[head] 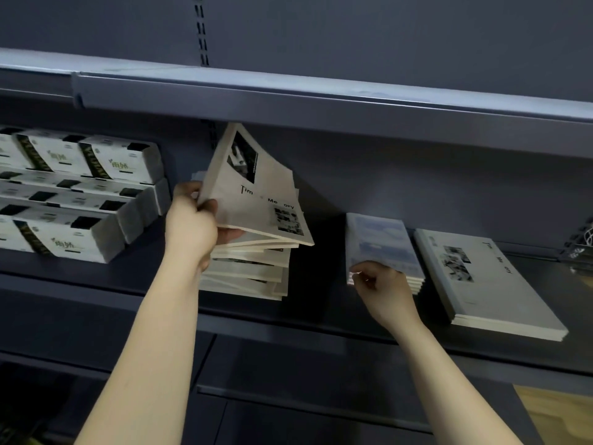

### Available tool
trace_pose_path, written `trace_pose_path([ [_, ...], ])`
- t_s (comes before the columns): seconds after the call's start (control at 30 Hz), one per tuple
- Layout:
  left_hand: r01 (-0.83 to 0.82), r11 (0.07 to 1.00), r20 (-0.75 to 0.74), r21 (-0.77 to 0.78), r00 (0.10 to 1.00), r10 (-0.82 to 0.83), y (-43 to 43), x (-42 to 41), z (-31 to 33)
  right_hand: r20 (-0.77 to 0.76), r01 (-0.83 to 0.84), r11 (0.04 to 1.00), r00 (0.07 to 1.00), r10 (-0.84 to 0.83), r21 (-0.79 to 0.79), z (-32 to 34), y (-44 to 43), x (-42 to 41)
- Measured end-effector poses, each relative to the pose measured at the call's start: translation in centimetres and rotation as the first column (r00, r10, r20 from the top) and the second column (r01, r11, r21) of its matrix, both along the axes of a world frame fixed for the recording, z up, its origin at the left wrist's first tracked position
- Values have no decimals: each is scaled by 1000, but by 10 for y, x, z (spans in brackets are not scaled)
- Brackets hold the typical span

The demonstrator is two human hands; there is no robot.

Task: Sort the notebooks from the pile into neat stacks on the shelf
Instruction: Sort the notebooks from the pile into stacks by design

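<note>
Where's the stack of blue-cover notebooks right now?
Head view, right of centre on the shelf: the blue-cover stack lies between the messy pile and the grey Time Memory stack, right hand holding its near corner.

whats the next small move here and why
Probably carry the lifted notebook in the left hand across to the far-right stack: its cover print matches that one, not the blue stack whose near corner the right hand holds.

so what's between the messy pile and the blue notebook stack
Nothing: in the head view, only bare dark shelf separates the pile from the blue notebook stack.
</note>
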State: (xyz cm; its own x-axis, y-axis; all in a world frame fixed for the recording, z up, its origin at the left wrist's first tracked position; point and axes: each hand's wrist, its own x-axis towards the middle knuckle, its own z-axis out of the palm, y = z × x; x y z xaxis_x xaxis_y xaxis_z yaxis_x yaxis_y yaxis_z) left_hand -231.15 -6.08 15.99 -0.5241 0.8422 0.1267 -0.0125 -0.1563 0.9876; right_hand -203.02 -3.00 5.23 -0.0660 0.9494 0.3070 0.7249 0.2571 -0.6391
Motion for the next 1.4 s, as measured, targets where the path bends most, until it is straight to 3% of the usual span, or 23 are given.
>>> trace_pose_path([
  [0.13, 76, 994, 177, 83, 980, -90, -6, 36, -10, -17, -57, 998, 998, 58, 38, 7, -3, 15],
  [0.2, 105, 991, 282, 82, 951, -125, -7, 58, -19, -159, -66, 998, 985, 62, -22, 10, -5, 22],
  [0.33, 205, 976, 367, 71, 905, -217, -8, 107, -34, -558, -84, 983, 829, -23, -165, 29, -13, 39],
  [0.47, 290, 955, 422, 67, 859, -291, -3, 148, -54, -741, -133, 965, 667, -81, -225, 39, -22, 70],
  [0.6, 377, 924, 466, 68, 807, -363, -3, 183, -69, -779, -133, 958, 615, -122, -255, 32, -22, 103],
  [0.8, 475, 880, 356, 4, 822, -445, -4, 228, -80, -780, -2, 959, 582, -231, -285, 18, -20, 147],
  [0.97, 471, 881, 113, -50, 879, -463, 0, 260, -90, -766, 54, 958, 588, -259, -282, 12, -25, 180],
  [1.13, 387, 907, -346, -166, 838, -421, 11, 273, -111, -750, 181, 945, 576, -326, -272, 11, -27, 218],
  [1.23, 264, 947, -628, -185, 709, -321, 16, 272, -125, -740, 223, 937, 575, -349, -269, 8, -29, 238],
  [1.3, 176, 963, -799, -206, 538, -269, 20, 272, -134, -723, 238, 929, 584, -370, -283, 6, -31, 249],
  [1.4, 119, 982, -919, -150, 349, -182, 25, 273, -145, -681, 269, 916, 612, -402, -299, 4, -32, 265],
])
